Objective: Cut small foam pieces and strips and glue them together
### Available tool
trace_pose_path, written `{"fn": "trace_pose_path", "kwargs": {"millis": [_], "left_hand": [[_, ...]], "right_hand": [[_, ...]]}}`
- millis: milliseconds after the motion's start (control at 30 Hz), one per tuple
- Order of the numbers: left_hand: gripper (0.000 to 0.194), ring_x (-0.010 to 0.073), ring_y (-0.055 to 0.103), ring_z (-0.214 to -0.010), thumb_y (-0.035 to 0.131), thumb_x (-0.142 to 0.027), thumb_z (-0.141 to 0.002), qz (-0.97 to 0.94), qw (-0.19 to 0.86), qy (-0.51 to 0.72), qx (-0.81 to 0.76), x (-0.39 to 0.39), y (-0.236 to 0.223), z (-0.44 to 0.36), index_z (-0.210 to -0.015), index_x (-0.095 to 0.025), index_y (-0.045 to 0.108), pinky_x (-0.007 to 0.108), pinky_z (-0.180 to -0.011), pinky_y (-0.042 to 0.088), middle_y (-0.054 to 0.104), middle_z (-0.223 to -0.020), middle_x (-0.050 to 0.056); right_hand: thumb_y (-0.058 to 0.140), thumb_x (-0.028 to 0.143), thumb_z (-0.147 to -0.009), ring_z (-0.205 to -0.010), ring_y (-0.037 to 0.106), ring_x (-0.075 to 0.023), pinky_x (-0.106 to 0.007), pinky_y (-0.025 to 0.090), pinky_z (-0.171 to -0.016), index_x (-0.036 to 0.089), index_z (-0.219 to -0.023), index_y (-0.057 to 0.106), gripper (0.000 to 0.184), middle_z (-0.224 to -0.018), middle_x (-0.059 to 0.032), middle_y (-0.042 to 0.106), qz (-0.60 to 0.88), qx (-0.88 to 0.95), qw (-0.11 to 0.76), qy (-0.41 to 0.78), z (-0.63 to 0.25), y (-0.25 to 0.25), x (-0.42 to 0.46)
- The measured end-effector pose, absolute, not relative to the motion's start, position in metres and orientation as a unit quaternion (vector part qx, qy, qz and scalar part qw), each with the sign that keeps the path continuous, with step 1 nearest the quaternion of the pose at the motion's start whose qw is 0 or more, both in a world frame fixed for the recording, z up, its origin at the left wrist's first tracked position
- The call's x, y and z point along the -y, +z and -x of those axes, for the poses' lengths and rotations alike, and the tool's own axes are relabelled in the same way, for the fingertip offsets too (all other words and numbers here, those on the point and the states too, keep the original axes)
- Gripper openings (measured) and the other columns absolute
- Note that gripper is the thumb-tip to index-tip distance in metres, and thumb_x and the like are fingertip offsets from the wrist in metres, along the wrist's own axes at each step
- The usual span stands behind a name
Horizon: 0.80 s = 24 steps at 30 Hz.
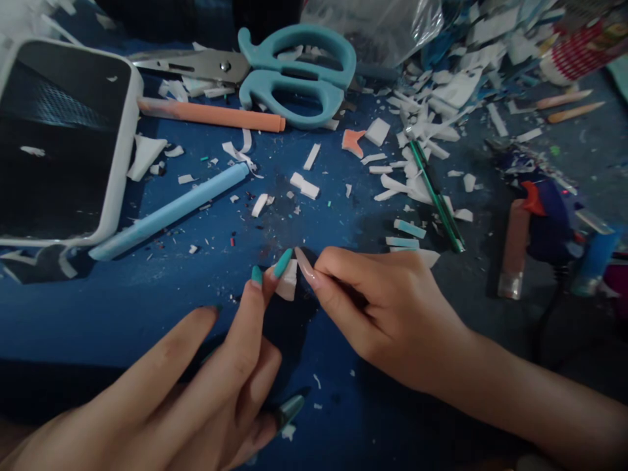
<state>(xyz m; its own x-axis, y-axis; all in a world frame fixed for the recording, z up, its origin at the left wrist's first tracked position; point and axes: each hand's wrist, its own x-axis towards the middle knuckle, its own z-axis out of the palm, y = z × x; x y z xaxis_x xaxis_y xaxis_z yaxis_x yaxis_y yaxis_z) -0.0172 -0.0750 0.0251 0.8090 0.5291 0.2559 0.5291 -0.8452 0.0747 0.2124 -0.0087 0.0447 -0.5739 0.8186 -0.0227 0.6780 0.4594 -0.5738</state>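
A small white block (287, 282), perhaps foam or rubber, rests on the blue tabletop (196, 294). My left hand (230, 353), with teal nails, presses two fingertips onto it and steadies it; its other fingers are spread. At the block's right edge, my right hand (387, 307) is closed in a pinch, with one long pale nail close to the block. Whatever lies between the right fingers is hidden. Left of the hands lies a light blue marker (171, 212), and beyond it an orange marker (220, 114).
Blue-handled scissors (289, 72) lie at the back. A white-framed device with a dark screen (63, 157) is at left. White scraps (441, 98) are heaped at the back right, near a green metallic stick (436, 193). A dark cable (544, 320) runs down at right.
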Motion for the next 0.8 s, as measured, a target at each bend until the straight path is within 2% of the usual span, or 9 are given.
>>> {"fn": "trace_pose_path", "kwargs": {"millis": [100, 200, 333, 533, 800], "left_hand": [[0.047, 0.0346, 0.045, -0.129, 0.046, -0.05, -0.087, 0.968, 0.048, -0.082, 0.232, 0.0758, 0.025, 0.0176, -0.12, -0.019, 0.059, 0.039, -0.1, 0.052, 0.057, -0.129, 0.003], [0.049, 0.0354, 0.045, -0.129, 0.046, -0.051, -0.086, 0.967, 0.066, -0.078, 0.232, 0.0752, 0.0248, 0.0157, -0.119, -0.018, 0.059, 0.037, -0.094, 0.056, 0.057, -0.128, 0.004], [0.048, 0.0375, 0.044, -0.129, 0.046, -0.048, -0.083, 0.967, 0.089, -0.074, 0.227, 0.0747, 0.023, 0.0128, -0.12, -0.02, 0.059, 0.035, -0.079, 0.062, 0.056, -0.13, 0.005], [0.053, 0.0393, 0.041, -0.13, 0.053, -0.049, -0.077, 0.967, 0.091, -0.083, 0.225, 0.0748, 0.0228, 0.0121, -0.118, -0.016, 0.058, 0.037, -0.076, 0.063, 0.055, -0.129, 0.012], [0.051, 0.0392, 0.042, -0.128, 0.044, -0.045, -0.079, 0.968, 0.113, -0.076, 0.212, 0.0723, 0.0271, 0.0097, -0.118, -0.017, 0.059, 0.033, -0.078, 0.059, 0.056, -0.124, 0.005]], "right_hand": [[0.044, 0.017, -0.09, -0.038, 0.032, -0.0048, -0.021, 0.023, -0.044, 0.019, -0.062, 0.037, 0.029, -0.045, 0.0078, 0.033, 0.449, 0.848, 0.124, 0.254, -0.212, 0.0453, 0.0107], [0.044, 0.017, -0.089, -0.038, 0.032, -0.0051, -0.021, 0.023, -0.044, 0.019, -0.062, 0.04, 0.028, -0.044, 0.0081, 0.032, 0.456, 0.851, 0.12, 0.231, -0.2108, 0.0452, 0.0128], [0.044, 0.02, -0.09, -0.039, 0.035, -0.006, -0.022, 0.022, -0.044, 0.019, -0.064, 0.044, 0.026, -0.045, 0.0069, 0.038, 0.463, 0.857, 0.104, 0.2, -0.2088, 0.0447, 0.0153], [0.042, 0.021, -0.091, -0.037, 0.036, -0.0063, -0.022, 0.021, -0.042, 0.018, -0.064, 0.045, 0.027, -0.044, 0.0062, 0.039, 0.456, 0.872, 0.102, 0.147, -0.2078, 0.043, 0.017], [0.043, 0.02, -0.091, -0.038, 0.038, -0.0071, -0.021, 0.021, -0.04, 0.018, -0.066, 0.049, 0.025, -0.045, 0.0053, 0.042, 0.443, 0.885, 0.103, 0.104, -0.2075, 0.0403, 0.0175]]}}
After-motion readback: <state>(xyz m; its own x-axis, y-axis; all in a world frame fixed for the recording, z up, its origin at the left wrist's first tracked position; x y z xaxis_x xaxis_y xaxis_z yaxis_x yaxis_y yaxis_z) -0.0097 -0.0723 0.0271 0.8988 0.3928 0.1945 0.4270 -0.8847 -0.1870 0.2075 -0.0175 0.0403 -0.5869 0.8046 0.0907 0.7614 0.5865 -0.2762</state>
